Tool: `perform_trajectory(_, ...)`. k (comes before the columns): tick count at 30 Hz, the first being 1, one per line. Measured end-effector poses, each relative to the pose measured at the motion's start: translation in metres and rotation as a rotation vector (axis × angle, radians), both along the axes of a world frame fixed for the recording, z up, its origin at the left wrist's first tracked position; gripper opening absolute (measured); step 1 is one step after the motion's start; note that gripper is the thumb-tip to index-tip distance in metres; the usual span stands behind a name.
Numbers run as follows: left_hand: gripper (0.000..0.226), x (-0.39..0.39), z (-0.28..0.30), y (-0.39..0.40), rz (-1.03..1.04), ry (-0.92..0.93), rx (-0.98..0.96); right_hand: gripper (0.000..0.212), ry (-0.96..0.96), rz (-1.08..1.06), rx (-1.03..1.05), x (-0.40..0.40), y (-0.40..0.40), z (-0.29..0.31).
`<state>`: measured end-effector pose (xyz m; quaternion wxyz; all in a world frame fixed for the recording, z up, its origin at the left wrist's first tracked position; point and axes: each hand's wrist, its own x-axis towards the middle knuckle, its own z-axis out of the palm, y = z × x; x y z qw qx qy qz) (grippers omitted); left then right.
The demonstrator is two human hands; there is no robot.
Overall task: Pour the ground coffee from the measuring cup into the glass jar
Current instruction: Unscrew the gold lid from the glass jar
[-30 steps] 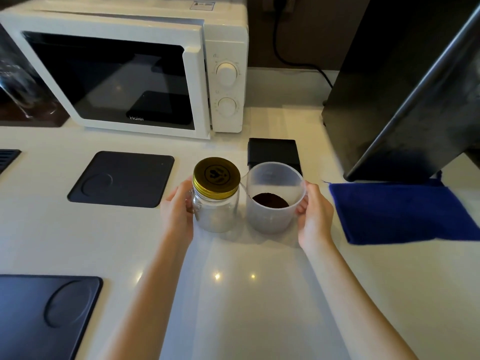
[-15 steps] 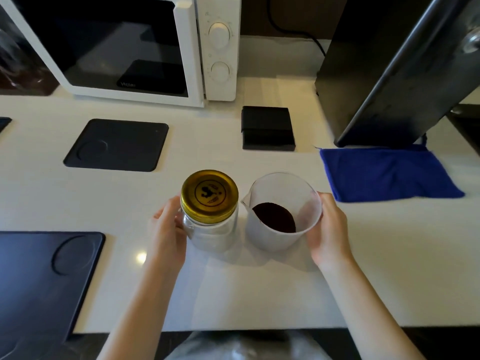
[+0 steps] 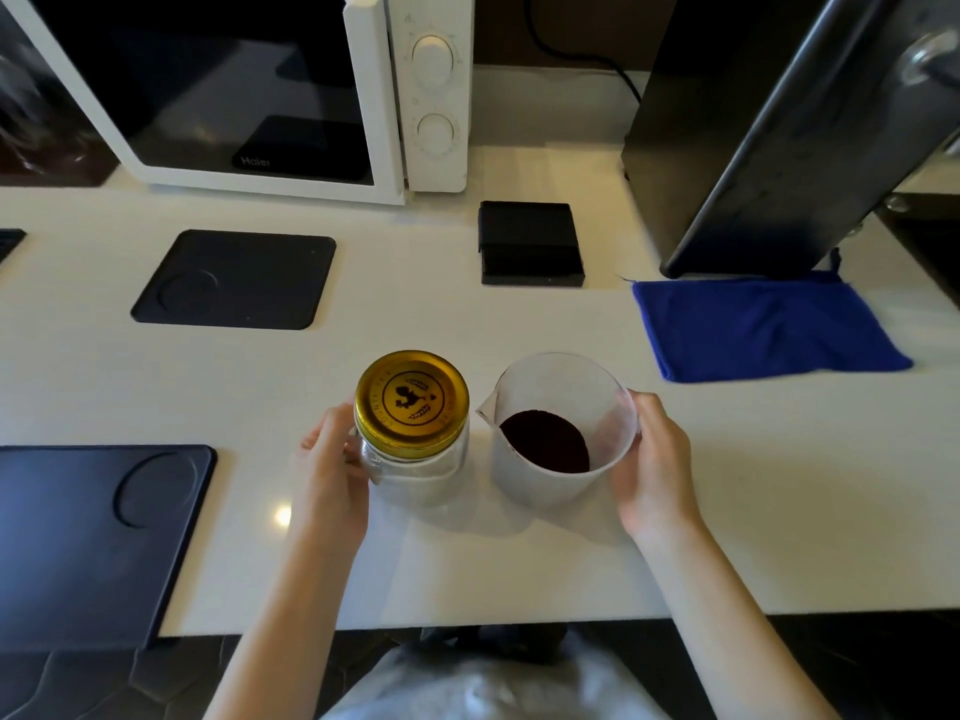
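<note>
Two hands engaged: left hand (image 3: 335,462) wrapped round the glass jar (image 3: 415,459), right hand (image 3: 652,467) clasping the measuring cup (image 3: 558,433), both vessels upright and just beside each other on the worktop (image 3: 779,485). Cup's spout points left toward the jar; coffee (image 3: 545,441) lies in its bottom. Step judged preparatory: gold lid (image 3: 412,397) is on, so it must come off before pouring.

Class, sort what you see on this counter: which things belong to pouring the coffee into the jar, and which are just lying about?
Belong to the job:
glass jar, in the left hand
gold lid, still on
measuring cup, in the right hand
ground coffee

Lying about:
microwave
blue cloth
square black mat
small black block
</note>
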<state>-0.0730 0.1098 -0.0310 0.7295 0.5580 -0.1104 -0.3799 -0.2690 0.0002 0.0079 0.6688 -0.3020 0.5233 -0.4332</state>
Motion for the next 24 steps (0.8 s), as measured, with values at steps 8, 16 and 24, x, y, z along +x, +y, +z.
perform_trajectory(8,0.041,-0.006,-0.003,-0.002,0.03,-0.072,-0.058,0.024,0.047,-0.001,-0.022,0.002,0.003,-0.003)
perform_trajectory(16,0.049,-0.011,-0.003,-0.002,0.08,-0.15,-0.024,0.01,0.329,0.072,-0.492,-0.008,-0.007,-0.001)
perform_trajectory(24,0.065,-0.001,-0.021,0.025,-0.141,-0.49,0.046,0.038,0.597,0.768,-1.12,0.019,-0.021,0.057)
